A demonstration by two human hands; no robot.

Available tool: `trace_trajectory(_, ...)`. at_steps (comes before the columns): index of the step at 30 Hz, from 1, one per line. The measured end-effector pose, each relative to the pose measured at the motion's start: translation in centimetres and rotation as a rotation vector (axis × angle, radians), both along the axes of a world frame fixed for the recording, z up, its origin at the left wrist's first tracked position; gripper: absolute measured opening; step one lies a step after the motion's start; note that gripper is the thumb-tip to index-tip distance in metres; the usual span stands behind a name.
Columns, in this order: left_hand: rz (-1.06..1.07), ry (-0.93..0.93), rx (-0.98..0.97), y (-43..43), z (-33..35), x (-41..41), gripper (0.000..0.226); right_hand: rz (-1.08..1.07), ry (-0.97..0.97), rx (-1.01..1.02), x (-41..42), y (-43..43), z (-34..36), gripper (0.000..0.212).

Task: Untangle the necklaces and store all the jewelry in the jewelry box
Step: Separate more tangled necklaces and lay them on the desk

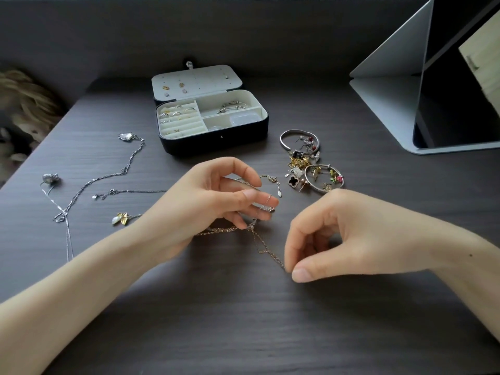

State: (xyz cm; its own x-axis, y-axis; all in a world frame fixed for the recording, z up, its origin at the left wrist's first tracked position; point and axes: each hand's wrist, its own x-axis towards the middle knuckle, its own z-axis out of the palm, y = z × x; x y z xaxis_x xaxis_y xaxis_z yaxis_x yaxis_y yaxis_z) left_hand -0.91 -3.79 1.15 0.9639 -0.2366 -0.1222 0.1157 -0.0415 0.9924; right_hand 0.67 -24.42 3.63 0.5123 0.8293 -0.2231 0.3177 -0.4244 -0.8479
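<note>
The left hand [216,196] curls round a tangled gold chain [263,249], pinching its knot, while the right hand [332,236] pinches the chain's loose strand low over the table [243,320] — both in front of the open jewelry box [216,144]; silver necklaces [108,177] lie to the left.
</note>
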Motion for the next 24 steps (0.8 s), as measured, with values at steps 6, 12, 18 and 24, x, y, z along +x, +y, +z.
trace_trajectory(6, -0.062, -0.045, -0.011, 0.3, -0.3, 0.2, 0.018, 0.087, 0.009, -0.029, 0.1, -0.4, 0.2, 0.003)
trace_trajectory(12, -0.132, -0.338, 0.311, -0.2, -0.5, 0.2, 0.025, 0.126, -0.042, -0.012, 0.1, -0.2, -0.4, 0.006)
trace_trajectory(18, -0.176, -0.534, 0.529, -0.4, -0.7, 0.8, 0.045, -0.171, -0.409, 0.103, 0.7, 0.0, -0.9, 0.011)
trace_trajectory(24, -0.11, -0.66, 0.668, 0.2, -1.0, 1.2, 0.049, -0.375, -0.713, -0.039, 0.9, 0.9, -2.6, 0.017)
